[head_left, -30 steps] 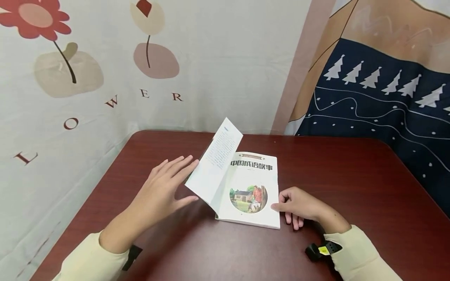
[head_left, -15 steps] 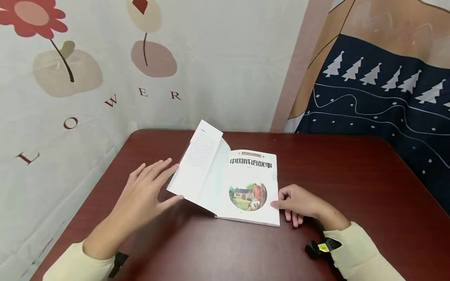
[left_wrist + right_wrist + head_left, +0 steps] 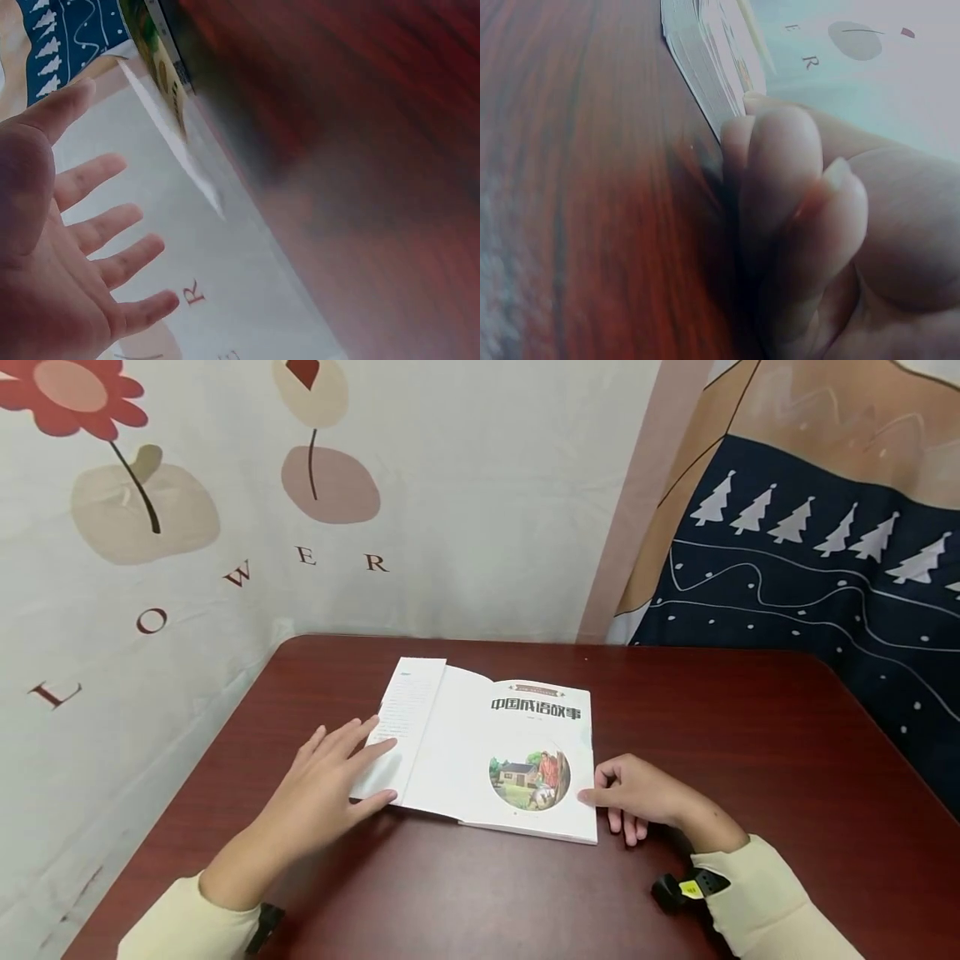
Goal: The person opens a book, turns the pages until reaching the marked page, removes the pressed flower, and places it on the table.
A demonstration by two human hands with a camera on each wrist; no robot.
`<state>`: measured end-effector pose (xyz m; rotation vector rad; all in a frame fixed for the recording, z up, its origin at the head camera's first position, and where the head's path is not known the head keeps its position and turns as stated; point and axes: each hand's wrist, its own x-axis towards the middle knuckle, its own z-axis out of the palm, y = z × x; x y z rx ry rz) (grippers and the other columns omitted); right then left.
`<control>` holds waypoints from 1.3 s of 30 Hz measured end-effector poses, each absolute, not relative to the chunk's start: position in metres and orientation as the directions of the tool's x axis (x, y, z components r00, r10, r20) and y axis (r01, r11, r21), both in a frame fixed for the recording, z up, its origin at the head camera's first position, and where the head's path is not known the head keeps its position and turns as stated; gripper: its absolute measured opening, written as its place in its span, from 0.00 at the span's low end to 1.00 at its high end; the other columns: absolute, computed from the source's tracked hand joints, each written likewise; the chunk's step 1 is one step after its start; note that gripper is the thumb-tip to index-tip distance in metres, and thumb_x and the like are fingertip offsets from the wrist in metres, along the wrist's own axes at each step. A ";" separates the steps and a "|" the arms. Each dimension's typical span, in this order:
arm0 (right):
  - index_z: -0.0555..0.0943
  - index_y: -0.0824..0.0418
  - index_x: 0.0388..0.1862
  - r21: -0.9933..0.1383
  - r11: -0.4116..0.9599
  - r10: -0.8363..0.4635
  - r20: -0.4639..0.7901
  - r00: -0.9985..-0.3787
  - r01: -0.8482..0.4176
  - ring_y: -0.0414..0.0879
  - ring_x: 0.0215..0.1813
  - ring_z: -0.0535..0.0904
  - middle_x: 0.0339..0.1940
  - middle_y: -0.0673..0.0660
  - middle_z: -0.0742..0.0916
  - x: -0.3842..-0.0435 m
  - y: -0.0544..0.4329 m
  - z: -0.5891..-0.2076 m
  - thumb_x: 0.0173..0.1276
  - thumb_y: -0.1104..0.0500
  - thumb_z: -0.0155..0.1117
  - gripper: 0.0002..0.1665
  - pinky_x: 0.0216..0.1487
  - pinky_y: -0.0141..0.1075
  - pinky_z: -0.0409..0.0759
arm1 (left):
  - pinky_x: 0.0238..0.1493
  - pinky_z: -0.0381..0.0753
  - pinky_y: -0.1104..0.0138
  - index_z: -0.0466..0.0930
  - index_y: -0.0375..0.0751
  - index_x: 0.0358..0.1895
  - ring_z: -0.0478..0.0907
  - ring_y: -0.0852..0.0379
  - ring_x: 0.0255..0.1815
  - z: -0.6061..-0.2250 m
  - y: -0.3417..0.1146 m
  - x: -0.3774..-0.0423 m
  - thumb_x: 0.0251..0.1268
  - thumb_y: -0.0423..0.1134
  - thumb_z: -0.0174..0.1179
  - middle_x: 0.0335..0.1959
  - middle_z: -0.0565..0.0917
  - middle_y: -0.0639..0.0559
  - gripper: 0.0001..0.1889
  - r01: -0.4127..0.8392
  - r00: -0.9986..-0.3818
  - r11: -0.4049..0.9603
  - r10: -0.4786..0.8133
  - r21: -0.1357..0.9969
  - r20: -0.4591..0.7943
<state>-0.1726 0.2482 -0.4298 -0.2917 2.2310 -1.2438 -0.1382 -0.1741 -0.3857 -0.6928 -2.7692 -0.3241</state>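
Observation:
A paperback book (image 3: 517, 739) lies open on the table, showing a title page with dark Chinese characters and a round picture of a house and figures. Its front cover (image 3: 446, 743) is turned to the left, with a folded flap (image 3: 397, 718) of small print. My left hand (image 3: 318, 789) is spread with fingertips and thumb over that flap; in the left wrist view the straight fingers of the left hand (image 3: 67, 247) curl round nothing. My right hand (image 3: 641, 795) grips the book's right edge, thumb on the page. Curled fingers of the right hand (image 3: 802, 202) meet the page block (image 3: 701, 60).
The dark red table (image 3: 525, 902) has rounded back corners. Behind it hangs a pale cloth (image 3: 487, 510) with flowers and letters, and at right a navy cloth (image 3: 810, 577) with white trees. A black strap device (image 3: 678, 891) sits at the right wrist.
The front cover has swung down to the left from a steep tilt to nearly flat. My left hand moved left with it, then slightly back right. The right hand has stayed at the book's edge.

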 end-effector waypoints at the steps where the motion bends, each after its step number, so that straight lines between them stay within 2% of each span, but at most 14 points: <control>1: 0.73 0.66 0.27 -0.835 0.544 -0.444 -0.370 -0.816 0.082 0.42 0.08 0.77 0.11 0.55 0.81 -0.172 0.248 -0.430 0.68 0.48 0.68 0.24 0.11 0.34 0.75 | 0.72 0.59 0.37 0.79 0.47 0.64 0.68 0.36 0.72 -0.386 -0.171 -0.139 0.55 0.50 0.73 0.71 0.72 0.40 0.32 0.495 -0.845 0.857 0.438 0.142 0.306; 5: 0.74 0.66 0.27 -0.835 0.543 -0.448 -0.376 -0.811 0.087 0.42 0.08 0.77 0.11 0.55 0.81 -0.172 0.249 -0.430 0.69 0.48 0.68 0.23 0.12 0.34 0.76 | 0.71 0.63 0.40 0.79 0.48 0.64 0.70 0.38 0.71 -0.385 -0.155 -0.144 0.58 0.51 0.72 0.70 0.74 0.42 0.30 0.525 -0.833 0.841 0.477 0.130 0.280; 11: 0.74 0.65 0.27 -0.833 0.547 -0.444 -0.376 -0.813 0.086 0.42 0.08 0.77 0.11 0.54 0.82 -0.174 0.247 -0.431 0.68 0.48 0.68 0.23 0.11 0.34 0.75 | 0.73 0.59 0.38 0.77 0.53 0.67 0.69 0.41 0.72 -0.384 -0.127 -0.150 0.59 0.56 0.69 0.71 0.73 0.47 0.32 0.546 -0.827 0.829 0.511 0.120 0.236; 17: 0.74 0.65 0.27 -0.834 0.544 -0.452 -0.381 -0.806 0.089 0.42 0.09 0.78 0.11 0.55 0.82 -0.174 0.245 -0.432 0.68 0.48 0.68 0.23 0.12 0.35 0.76 | 0.73 0.60 0.39 0.75 0.55 0.68 0.69 0.43 0.73 -0.382 -0.096 -0.153 0.60 0.59 0.68 0.73 0.72 0.48 0.33 0.581 -0.809 0.802 0.552 0.138 0.200; 25: 0.75 0.65 0.26 -0.828 0.555 -0.444 -0.377 -0.813 0.081 0.42 0.08 0.78 0.11 0.55 0.82 -0.175 0.248 -0.433 0.68 0.47 0.68 0.23 0.12 0.37 0.77 | 0.70 0.69 0.45 0.75 0.53 0.68 0.70 0.41 0.72 -0.384 -0.060 -0.159 0.60 0.58 0.68 0.72 0.72 0.46 0.33 0.669 -0.742 0.728 0.640 0.153 0.201; 29: 0.75 0.66 0.27 -0.826 0.558 -0.444 -0.377 -0.813 0.078 0.43 0.08 0.77 0.12 0.56 0.82 -0.174 0.248 -0.431 0.68 0.47 0.68 0.23 0.12 0.37 0.77 | 0.69 0.69 0.43 0.74 0.54 0.69 0.67 0.40 0.74 -0.388 -0.049 -0.158 0.61 0.59 0.67 0.74 0.71 0.46 0.33 0.678 -0.735 0.717 0.665 0.161 0.135; 34: 0.75 0.66 0.26 -0.826 0.559 -0.441 -0.374 -0.816 0.076 0.42 0.08 0.77 0.11 0.55 0.82 -0.175 0.246 -0.428 0.68 0.47 0.68 0.24 0.11 0.36 0.76 | 0.73 0.63 0.40 0.70 0.57 0.72 0.61 0.40 0.78 -0.390 -0.045 -0.156 0.60 0.62 0.66 0.76 0.67 0.49 0.37 0.656 -0.747 0.734 0.664 0.177 0.018; 39: 0.75 0.65 0.27 -0.820 0.566 -0.442 -0.391 -0.807 0.087 0.42 0.09 0.78 0.12 0.55 0.83 -0.176 0.245 -0.428 0.68 0.47 0.68 0.23 0.12 0.36 0.77 | 0.74 0.60 0.39 0.66 0.60 0.74 0.59 0.41 0.79 -0.392 -0.044 -0.156 0.59 0.63 0.67 0.77 0.66 0.51 0.40 0.642 -0.747 0.742 0.662 0.193 -0.063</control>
